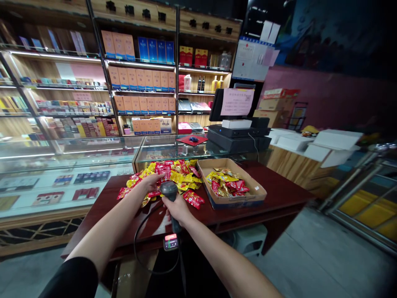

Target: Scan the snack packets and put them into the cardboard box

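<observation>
My right hand [179, 209] wraps the scanner [169, 188], my left hand [151, 181], its hold unclear, meets the larger packet heap [182, 177] at left, and fewer packets [228, 182] lie in the right-hand carton [242, 201].

No wording can be read. The pink sheet [233, 104] on the monitor [216, 108] carries printed lines and a square code, too blurred; print on the blue boxes [152, 50], wall poster [248, 60] and packets [194, 199] is likewise unclear.

The single head-worn camera looks from close above the near edge of the surface [283, 187], facing forward and down across it, toward shelves [139, 63] beyond it.
</observation>
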A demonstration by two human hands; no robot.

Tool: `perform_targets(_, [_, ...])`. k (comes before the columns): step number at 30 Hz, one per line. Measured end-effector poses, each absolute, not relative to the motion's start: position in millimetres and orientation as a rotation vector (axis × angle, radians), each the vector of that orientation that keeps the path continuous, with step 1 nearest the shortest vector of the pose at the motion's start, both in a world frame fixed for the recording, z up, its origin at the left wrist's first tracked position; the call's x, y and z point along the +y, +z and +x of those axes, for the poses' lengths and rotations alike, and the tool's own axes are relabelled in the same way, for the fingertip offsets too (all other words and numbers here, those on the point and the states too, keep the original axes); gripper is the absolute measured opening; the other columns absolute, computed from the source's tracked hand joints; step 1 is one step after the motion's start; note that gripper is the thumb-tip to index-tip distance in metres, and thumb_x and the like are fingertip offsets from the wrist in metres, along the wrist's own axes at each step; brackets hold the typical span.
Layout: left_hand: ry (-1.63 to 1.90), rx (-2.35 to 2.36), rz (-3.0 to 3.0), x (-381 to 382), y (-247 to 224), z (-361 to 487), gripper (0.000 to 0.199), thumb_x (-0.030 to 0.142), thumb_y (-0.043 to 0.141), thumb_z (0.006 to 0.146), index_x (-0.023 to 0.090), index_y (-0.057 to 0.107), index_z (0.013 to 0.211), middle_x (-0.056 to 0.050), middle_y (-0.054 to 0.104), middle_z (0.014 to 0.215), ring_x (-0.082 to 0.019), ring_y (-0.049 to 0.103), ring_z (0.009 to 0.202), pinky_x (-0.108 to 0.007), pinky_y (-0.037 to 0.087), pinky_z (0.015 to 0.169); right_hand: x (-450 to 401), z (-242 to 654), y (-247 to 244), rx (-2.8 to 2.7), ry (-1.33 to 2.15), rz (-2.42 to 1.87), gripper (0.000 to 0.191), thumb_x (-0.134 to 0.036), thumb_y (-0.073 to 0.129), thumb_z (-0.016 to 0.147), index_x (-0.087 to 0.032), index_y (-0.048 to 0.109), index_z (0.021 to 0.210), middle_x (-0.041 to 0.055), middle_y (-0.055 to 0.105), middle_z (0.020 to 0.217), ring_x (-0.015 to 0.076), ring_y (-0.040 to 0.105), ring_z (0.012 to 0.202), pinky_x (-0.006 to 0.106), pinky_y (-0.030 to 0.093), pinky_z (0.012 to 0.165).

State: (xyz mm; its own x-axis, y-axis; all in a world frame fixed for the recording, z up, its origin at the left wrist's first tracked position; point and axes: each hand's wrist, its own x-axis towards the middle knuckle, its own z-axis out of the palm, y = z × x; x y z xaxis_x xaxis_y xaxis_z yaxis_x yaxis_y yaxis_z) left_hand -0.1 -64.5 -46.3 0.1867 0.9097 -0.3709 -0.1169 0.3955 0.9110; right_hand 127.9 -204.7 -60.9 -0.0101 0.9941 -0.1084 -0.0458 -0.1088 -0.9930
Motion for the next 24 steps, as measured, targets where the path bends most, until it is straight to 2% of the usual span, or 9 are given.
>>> perform_targets(4, [0.840,1.228,0.841,-67.9,-41.3,2.2,0.035,0.032,0.081,0.066,0.018,0.053,0.082,0.002,0.060,0.067,-0.012,0.058,0.053,-0.025,0.053,0.049,-195.1,135.4,-54.8,-1.068,1.280,-1.202,0.018,-0.031,0.068,0.072,-0.018,0.060,0.081,-0.0011,0.064,0.065,0.0116,0.057,0.046,0.021,0.042,0.040])
perform_targets(6, [0.814,1.223,0.838,-69.7,-39.5,3.4,0.032,0.031,0.080,0.068,0.018,0.053,0.081,0.001,0.062,0.066,-0.013,0.060,0.053,-0.026,0.053,0.050,-182.5,141.8,-52.9,-1.021,1.190,-1.189,0.013,-0.026,0.069,0.069,-0.017,0.063,0.077,-0.0018,0.063,0.062,0.0119,0.058,0.054,0.020,0.045,0.048])
perform_targets(8, [0.782,1.209,0.826,-71.7,-38.5,4.7,0.030,0.030,0.079,0.069,0.018,0.054,0.081,0.000,0.063,0.067,-0.014,0.062,0.054,-0.027,0.054,0.051,-165.8,148.9,-51.1,-0.918,1.208,-1.167,0.009,-0.022,0.069,0.068,-0.017,0.062,0.073,-0.0038,0.059,0.056,0.0112,0.057,0.054,0.020,0.045,0.051])
perform_targets(13, [0.735,1.167,0.807,-77.0,-38.8,8.4,0.030,0.028,0.080,0.069,0.018,0.054,0.082,0.000,0.066,0.070,-0.015,0.065,0.058,-0.028,0.057,0.056,-124.2,163.9,-47.5,-0.598,1.570,-1.098,0.006,-0.018,0.061,0.071,-0.018,0.055,0.068,-0.0061,0.050,0.044,0.0100,0.046,0.038,0.023,0.045,0.045])
perform_targets(17, [0.730,1.191,0.802,-76.2,-39.1,10.6,0.032,0.028,0.081,0.067,0.019,0.053,0.082,0.000,0.067,0.072,-0.014,0.065,0.058,-0.027,0.058,0.056,-104.3,170.3,-48.5,-0.548,1.626,-1.099,0.009,-0.017,0.056,0.071,-0.016,0.053,0.063,-0.0035,0.052,0.045,0.0094,0.045,0.037,0.022,0.044,0.042])
perform_targets(24, [0.741,1.261,0.851,-51.7,-30.8,27.3,0.034,0.022,0.084,0.062,0.019,0.053,0.077,0.001,0.066,0.070,-0.012,0.062,0.054,-0.026,0.056,0.054,-81.1,188.8,-39.3,-0.489,1.634,-1.100,0.008,-0.015,0.056,0.069,-0.017,0.051,0.063,-0.0048,0.048,0.043,0.0091,0.043,0.037,0.020,0.039,0.039])
